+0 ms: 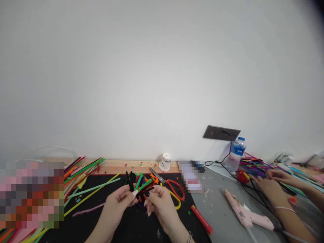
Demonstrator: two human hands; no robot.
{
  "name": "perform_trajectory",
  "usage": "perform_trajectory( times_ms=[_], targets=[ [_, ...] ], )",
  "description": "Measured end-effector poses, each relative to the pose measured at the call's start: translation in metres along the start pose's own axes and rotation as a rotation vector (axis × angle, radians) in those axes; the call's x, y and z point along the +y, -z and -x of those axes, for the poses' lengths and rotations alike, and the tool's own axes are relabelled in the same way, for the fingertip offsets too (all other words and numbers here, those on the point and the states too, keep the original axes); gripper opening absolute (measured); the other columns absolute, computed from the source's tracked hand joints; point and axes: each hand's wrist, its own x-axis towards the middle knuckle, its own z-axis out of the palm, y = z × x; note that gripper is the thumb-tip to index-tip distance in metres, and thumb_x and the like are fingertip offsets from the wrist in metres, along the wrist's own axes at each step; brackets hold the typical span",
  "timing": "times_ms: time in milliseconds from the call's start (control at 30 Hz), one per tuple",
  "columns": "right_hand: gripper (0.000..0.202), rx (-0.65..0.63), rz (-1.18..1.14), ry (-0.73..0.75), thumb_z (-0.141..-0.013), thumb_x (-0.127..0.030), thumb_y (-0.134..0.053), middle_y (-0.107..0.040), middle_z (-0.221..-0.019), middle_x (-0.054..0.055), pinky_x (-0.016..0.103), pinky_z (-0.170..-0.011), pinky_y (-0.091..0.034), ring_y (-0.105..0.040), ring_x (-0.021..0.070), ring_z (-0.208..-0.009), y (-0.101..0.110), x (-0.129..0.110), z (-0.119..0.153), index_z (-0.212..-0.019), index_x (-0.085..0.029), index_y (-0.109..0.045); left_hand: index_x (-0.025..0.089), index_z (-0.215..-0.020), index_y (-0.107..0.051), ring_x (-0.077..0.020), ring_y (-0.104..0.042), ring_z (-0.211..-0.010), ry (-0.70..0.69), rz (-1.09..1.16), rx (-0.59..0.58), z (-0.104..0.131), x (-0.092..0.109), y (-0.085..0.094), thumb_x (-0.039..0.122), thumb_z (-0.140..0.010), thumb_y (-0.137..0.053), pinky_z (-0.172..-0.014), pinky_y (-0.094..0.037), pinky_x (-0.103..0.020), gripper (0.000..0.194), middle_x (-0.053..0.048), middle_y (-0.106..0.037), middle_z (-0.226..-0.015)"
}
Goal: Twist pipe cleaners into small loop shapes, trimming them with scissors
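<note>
Wall (162, 84) fills most of the view; tabletop (215, 202) below, black mat (131, 233) on its left part. Loose fuzzy strips (83, 172) spread at left, some lying over the mat. Left hand (117, 200) and right hand (163, 202) nearly meet above the mat. Left grip: thumb and fingers clamped on the bundle of green and black strips (145, 185). Right grip: fingertips pinched together on its right side. Bundle sits between the hands, over the mat. Co-worker's hands (269, 189) at far right. Pink glue gun (243, 212) lies near them, water bottle (237, 152) upright behind. Open scissors (162, 179) just beyond right hand, red tube (201, 219) to its right, white cup (165, 162) near wall, tiny scraps (141, 164) left of cup.
</note>
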Motion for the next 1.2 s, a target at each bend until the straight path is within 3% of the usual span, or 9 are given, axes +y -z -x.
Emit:
perform_trajectory(
  times_ms=[100,200,367,633,767,933,1200],
  targets=[
    [0.028,0.025,-0.071,-0.018,-0.060,-0.030,-0.074,-0.062,-0.052,0.002,0.017,-0.037,-0.042,-0.051,0.0083,-0.036,-0.003,0.002,0.000,-0.071,-0.012,-0.056,0.015,-0.080,-0.067,-0.0128,-0.056,-0.056,-0.015,-0.044,-0.072,0.000,-0.003,-0.001,0.033,-0.058,-0.074,-0.058,-0.046,-0.021,0.029,0.002,-0.064,-0.055],
    [0.025,0.025,-0.071,0.017,-0.063,-0.030,-0.072,-0.062,-0.053,0.002,0.016,-0.036,-0.041,-0.050,0.0070,-0.036,-0.002,0.003,-0.001,-0.072,-0.011,-0.058,0.014,-0.070,-0.067,-0.0119,-0.054,-0.054,-0.032,-0.079,-0.129,0.001,-0.003,-0.002,0.034,-0.060,-0.073,-0.054,-0.043,-0.019,0.023,0.001,-0.063,-0.054],
    [0.023,0.088,0.014,0.128,-0.066,-0.032,-0.069,-0.055,-0.047,-0.003,0.015,-0.031,-0.033,-0.040,0.0051,-0.031,0.005,0.000,-0.006,-0.072,-0.013,-0.057,0.014,-0.063,-0.066,-0.0101,-0.051,-0.051,0.020,-0.045,-0.111,0.002,-0.002,-0.003,0.037,-0.056,-0.075,-0.052,-0.041,-0.018,0.026,0.003,-0.060,-0.051],
    [0.015,0.157,0.455,0.312,-0.077,-0.027,-0.056,-0.046,-0.051,-0.004,0.019,-0.040,-0.034,-0.042,0.0083,-0.041,0.011,-0.012,0.000,-0.067,-0.016,-0.052,0.014,-0.065,-0.063,-0.0079,-0.054,-0.053,0.294,0.203,-0.108,0.007,0.004,-0.002,0.028,-0.052,-0.081,-0.057,-0.046,-0.018,0.026,0.002,-0.060,-0.056],
    [0.017,0.103,0.640,0.381,-0.080,-0.022,-0.049,-0.048,-0.058,-0.002,0.020,-0.046,-0.035,-0.044,0.0103,-0.050,0.014,-0.016,0.003,-0.064,-0.017,-0.050,0.014,-0.064,-0.062,-0.0070,-0.055,-0.053,0.316,0.230,-0.137,0.007,0.007,0.000,0.027,-0.054,-0.080,-0.056,-0.045,-0.017,0.024,0.003,-0.059,-0.055],
    [0.022,-0.019,0.575,0.314,-0.082,-0.025,-0.047,-0.041,-0.052,-0.005,0.019,-0.043,-0.031,-0.039,0.0085,-0.045,0.014,-0.022,0.004,-0.061,-0.018,-0.044,0.014,-0.065,-0.061,-0.0061,-0.053,-0.051,0.307,0.236,-0.158,0.006,0.012,0.003,0.023,-0.057,-0.079,-0.055,-0.044,-0.016,0.021,0.003,-0.059,-0.055],
    [0.024,-0.052,0.485,0.236,-0.080,-0.037,-0.053,-0.044,-0.051,-0.005,0.019,-0.043,-0.035,-0.041,0.0080,-0.043,0.013,-0.025,0.003,-0.067,-0.017,-0.049,0.015,-0.066,-0.060,-0.0069,-0.056,-0.052,0.331,0.313,-0.124,0.006,0.011,0.004,0.021,-0.057,-0.079,-0.056,-0.047,-0.018,0.022,0.003,-0.060,-0.056]
  ],
)
